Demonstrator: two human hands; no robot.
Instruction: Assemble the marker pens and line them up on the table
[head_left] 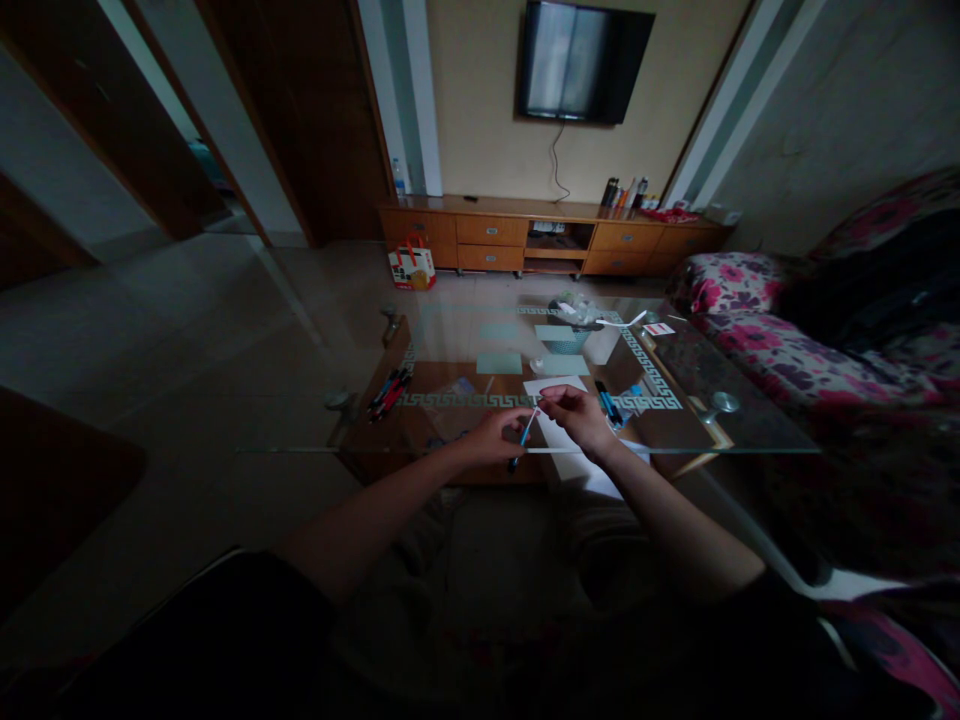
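My left hand (496, 437) is closed round a blue and black pen (523, 440), held tilted over the near edge of the glass table (712, 432). Fingers of my right hand (578, 416) pinch the pen's upper white tip; I cannot tell whether that tip is a cap or a refill. Both hands hover above a white sheet of paper (564, 440) on the table. A bundle of red and black pens (388, 393) lies to the left, and blue pens (609, 404) lie just right of my right hand.
A small basket (564, 340) and bits of paper sit at the table's far end. A floral sofa (780, 340) runs along the right. A wooden TV cabinet (555, 238) and a wall television (581, 62) stand beyond. A red and white box (412, 266) rests on the floor.
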